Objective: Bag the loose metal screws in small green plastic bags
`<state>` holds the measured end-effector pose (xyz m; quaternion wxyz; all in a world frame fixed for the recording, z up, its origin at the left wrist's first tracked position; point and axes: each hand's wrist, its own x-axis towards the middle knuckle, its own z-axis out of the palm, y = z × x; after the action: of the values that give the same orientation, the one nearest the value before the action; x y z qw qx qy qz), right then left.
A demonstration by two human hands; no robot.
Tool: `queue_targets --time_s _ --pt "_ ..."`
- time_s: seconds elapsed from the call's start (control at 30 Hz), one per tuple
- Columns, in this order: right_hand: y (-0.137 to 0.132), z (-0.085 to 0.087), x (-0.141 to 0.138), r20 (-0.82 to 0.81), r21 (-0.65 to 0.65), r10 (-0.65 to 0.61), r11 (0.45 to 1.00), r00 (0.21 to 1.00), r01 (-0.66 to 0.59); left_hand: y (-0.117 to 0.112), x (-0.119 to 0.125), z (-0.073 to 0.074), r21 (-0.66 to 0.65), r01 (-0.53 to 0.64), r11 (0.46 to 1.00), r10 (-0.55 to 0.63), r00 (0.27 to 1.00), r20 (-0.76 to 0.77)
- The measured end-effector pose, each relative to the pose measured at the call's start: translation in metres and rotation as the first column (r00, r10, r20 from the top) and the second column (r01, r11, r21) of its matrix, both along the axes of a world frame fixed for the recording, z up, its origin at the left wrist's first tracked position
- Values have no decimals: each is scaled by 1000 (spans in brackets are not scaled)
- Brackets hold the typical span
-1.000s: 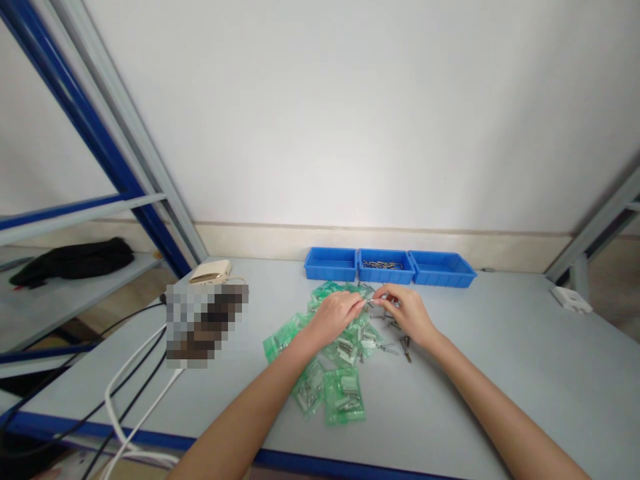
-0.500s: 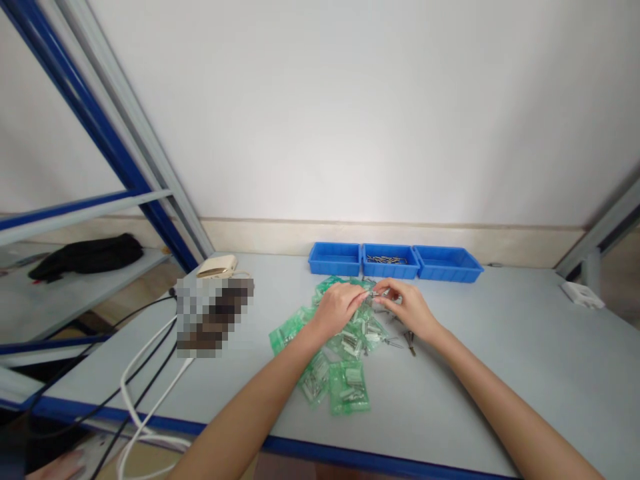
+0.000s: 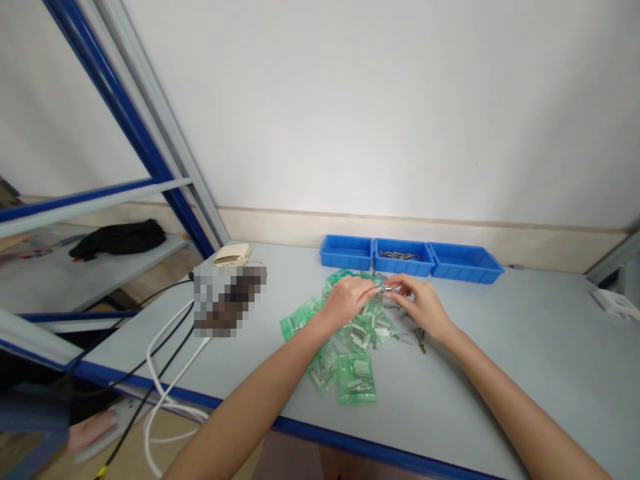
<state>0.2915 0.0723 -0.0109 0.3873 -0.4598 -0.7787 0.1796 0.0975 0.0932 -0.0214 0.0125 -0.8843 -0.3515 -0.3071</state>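
Above a pile of green plastic packets, my left hand [image 3: 349,300] and my right hand [image 3: 423,305] meet fingertip to fingertip. Both pinch a small shiny metal piece [image 3: 387,289], perhaps a screw; its exact kind is too small to make out. The green packets [image 3: 357,378] hold white plastic parts and metal pieces, and some lie partly under my left hand and forearm. Loose metal screws [image 3: 421,340] lie on the table just below my right hand.
Three blue bins stand in a row at the back: a left bin [image 3: 346,264], a middle bin [image 3: 406,268] with thin metal pieces, and a right bin [image 3: 466,272]. A beige box [image 3: 233,255] and white cables [image 3: 151,350] are at left. A white object [image 3: 615,305] sits far right.
The camera view has shifted, so the scene sits further right in the picture. Both hands stay together over the packets, still pinching the small metal piece.
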Motion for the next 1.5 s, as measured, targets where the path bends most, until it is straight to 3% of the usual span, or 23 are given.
queue_targets --time_s 0.33,0.57,0.87,1.2,1.5 --pt "0 0 0 7 -55 8 998 1000 -8 2 0 -5 50 65 997 -70 992 106" --pt "1 -2 -1 -13 -2 10 1000 1000 -10 2 0 -4 53 -3 999 -2 996 89" --pt "0 1 -1 22 -41 2 999 1000 -1 2 1 -7 80 26 996 -36 992 120" --pt "0 0 -1 38 0 -10 1000 999 10 2 0 -6 92 20 996 -30 993 111" --pt "1 -1 -1 -1 -6 30 1000 1000 -30 2 0 -3 219 62 974 -95 985 146"
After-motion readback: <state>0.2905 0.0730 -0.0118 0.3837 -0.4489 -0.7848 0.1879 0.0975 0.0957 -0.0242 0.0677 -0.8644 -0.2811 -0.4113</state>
